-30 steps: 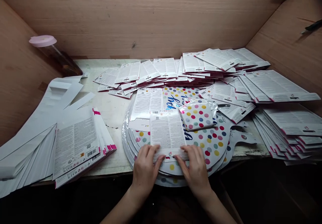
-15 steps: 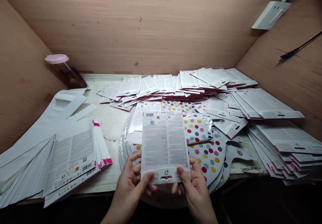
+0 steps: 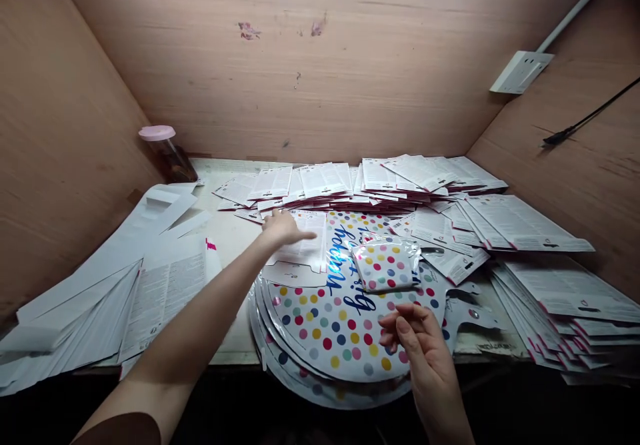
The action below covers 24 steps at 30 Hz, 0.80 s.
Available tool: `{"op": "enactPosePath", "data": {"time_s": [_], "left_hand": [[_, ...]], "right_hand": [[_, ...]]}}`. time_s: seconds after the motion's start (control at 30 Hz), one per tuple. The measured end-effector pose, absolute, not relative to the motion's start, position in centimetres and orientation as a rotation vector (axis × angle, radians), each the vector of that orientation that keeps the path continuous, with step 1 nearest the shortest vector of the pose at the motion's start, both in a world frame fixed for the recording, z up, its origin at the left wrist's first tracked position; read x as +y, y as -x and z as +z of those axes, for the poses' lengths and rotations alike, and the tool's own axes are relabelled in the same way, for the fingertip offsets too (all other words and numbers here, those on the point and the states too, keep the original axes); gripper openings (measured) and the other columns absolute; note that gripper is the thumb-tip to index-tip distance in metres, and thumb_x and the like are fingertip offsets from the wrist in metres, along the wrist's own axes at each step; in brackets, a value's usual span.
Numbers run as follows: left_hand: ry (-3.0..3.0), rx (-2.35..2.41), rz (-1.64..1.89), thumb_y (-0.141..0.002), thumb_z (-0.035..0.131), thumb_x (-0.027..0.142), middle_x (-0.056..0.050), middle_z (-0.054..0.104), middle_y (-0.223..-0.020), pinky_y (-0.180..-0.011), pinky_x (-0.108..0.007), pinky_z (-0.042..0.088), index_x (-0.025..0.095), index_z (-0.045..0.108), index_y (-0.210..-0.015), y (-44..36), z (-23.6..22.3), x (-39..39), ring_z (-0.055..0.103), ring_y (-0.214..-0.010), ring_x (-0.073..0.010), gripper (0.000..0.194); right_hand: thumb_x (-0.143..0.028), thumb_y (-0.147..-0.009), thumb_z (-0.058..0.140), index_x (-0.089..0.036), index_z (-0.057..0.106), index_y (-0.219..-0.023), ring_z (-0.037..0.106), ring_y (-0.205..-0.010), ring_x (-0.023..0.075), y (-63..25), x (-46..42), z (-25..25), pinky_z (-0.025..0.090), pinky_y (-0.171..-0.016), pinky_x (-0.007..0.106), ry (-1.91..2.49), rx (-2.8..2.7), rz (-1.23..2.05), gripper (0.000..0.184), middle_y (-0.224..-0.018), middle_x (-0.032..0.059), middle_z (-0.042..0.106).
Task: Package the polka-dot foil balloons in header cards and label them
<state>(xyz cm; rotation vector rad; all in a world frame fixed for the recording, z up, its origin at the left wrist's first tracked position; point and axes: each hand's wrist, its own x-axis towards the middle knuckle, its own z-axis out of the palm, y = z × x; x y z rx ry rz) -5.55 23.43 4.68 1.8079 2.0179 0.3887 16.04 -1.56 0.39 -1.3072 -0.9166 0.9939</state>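
Observation:
My left hand (image 3: 283, 227) reaches forward over a white printed packet (image 3: 305, 245), thumb stretched out and fingers near its far left edge; whether they touch it is unclear. That packet lies on a pile of round foil balloons (image 3: 320, 322) with coloured dots and blue "happy birthday" lettering. Over the pile's right front, my right hand (image 3: 420, 338) is empty, its fingers loosely curled and apart. Just behind it, a folded dotted foil balloon (image 3: 385, 264) in a shiny clear wrap rests on the pile.
Rows of printed packets (image 3: 325, 184) run along the back, with more packet stacks (image 3: 565, 282) on the right. Blank white sleeves (image 3: 105, 292) and printed ones (image 3: 173, 298) fan out at left. A pink-lidded bottle (image 3: 170, 155) stands in the back left corner. A black cable (image 3: 563, 136) hangs right.
The printed packet held in both hands is out of them. My left hand has moved forward, while my right hand has drawn slightly right. The dotted balloon pile is now uncovered. The view has tilted up.

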Motion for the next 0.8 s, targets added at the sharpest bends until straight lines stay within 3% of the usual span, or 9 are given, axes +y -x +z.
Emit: {"op": "enactPosePath", "data": {"time_s": [0.07,0.17,0.3,0.47,0.6,0.67,0.73,0.8], "left_hand": [[-1.807,2.089,0.237,-0.044,0.086,0.057,-0.041,0.039,-0.136,-0.101,-0.061,0.035,-0.003,0.049,-0.119,6.7,3.2,21.9,0.034,-0.131,-0.0575,0.103],[-1.707,2.122,0.176,-0.037,0.091,0.048,-0.039,0.047,-0.131,-0.096,-0.060,0.041,0.002,0.055,-0.114,8.2,2.3,21.0,0.045,-0.123,-0.0557,0.097],[-1.608,2.115,0.163,-0.049,0.088,0.042,-0.030,0.061,-0.118,-0.088,-0.052,0.048,0.010,0.060,-0.103,9.5,2.4,21.6,0.059,-0.111,-0.0477,0.070],[-1.541,2.100,0.340,-0.051,0.086,0.031,-0.026,0.063,-0.115,-0.087,-0.048,0.050,0.013,0.059,-0.096,10.3,3.2,20.9,0.057,-0.114,-0.0467,0.056],[-1.477,1.885,0.584,-0.079,0.066,0.033,-0.009,0.069,-0.086,-0.075,-0.036,0.056,0.017,0.055,-0.091,10.6,4.1,16.6,0.071,-0.089,-0.0278,0.023],[-1.314,1.597,0.886,-0.085,0.059,0.036,-0.003,0.067,-0.082,-0.068,-0.032,0.058,0.018,0.048,-0.103,10.3,3.7,13.5,0.072,-0.074,-0.0197,0.027],[-1.146,1.369,1.121,-0.081,0.067,0.043,0.000,0.064,-0.085,-0.064,-0.033,0.059,0.021,0.043,-0.113,9.5,2.6,10.8,0.071,-0.070,-0.0184,0.046],[-1.042,1.334,1.177,-0.080,0.069,0.049,-0.003,0.064,-0.097,-0.067,-0.033,0.060,0.023,0.043,-0.117,8.4,1.4,9.0,0.072,-0.076,-0.0184,0.052]], "right_hand": [[-0.050,-0.087,0.062,-0.022,0.052,-0.109,0.063,-0.069,0.0168,-16.0,-1.8,-0.2,0.053,-0.063,0.030,1.336,-0.904,1.025,0.037,-0.089,0.0057,0.068],[-0.050,-0.087,0.063,-0.022,0.053,-0.107,0.063,-0.069,0.0159,-15.1,-1.8,-0.4,0.053,-0.064,0.029,1.323,-0.928,1.085,0.036,-0.088,0.0046,0.067],[-0.050,-0.088,0.062,-0.022,0.054,-0.105,0.062,-0.068,0.0145,-13.3,-1.8,-0.2,0.052,-0.065,0.028,1.276,-0.989,1.186,0.033,-0.087,0.0033,0.066],[-0.050,-0.088,0.061,-0.022,0.057,-0.103,0.063,-0.077,0.0163,-12.1,-2.1,-0.3,0.053,-0.067,0.028,1.240,-1.028,1.253,0.032,-0.090,0.0038,0.064],[-0.047,-0.092,0.057,-0.022,0.062,-0.103,0.065,-0.085,0.0179,-11.1,-2.6,-0.1,0.055,-0.077,0.031,1.144,-0.945,1.298,0.029,-0.098,0.0066,0.067],[-0.046,-0.095,0.052,-0.022,0.062,-0.110,0.066,-0.099,0.0212,-10.1,-2.7,0.0,0.054,-0.090,0.037,1.034,-0.886,1.343,0.030,-0.110,0.0092,0.067],[-0.044,-0.097,0.048,-0.024,0.059,-0.118,0.062,-0.112,0.0236,-9.1,-2.6,-0.1,0.049,-0.099,0.042,0.962,-0.865,1.337,0.032,-0.121,0.0102,0.064],[-0.043,-0.098,0.046,-0.025,0.056,-0.121,0.060,-0.115,0.0240,-8.7,-2.1,-0.4,0.048,-0.101,0.045,1.014,-0.906,1.235,0.031,-0.124,0.0103,0.061]]}}
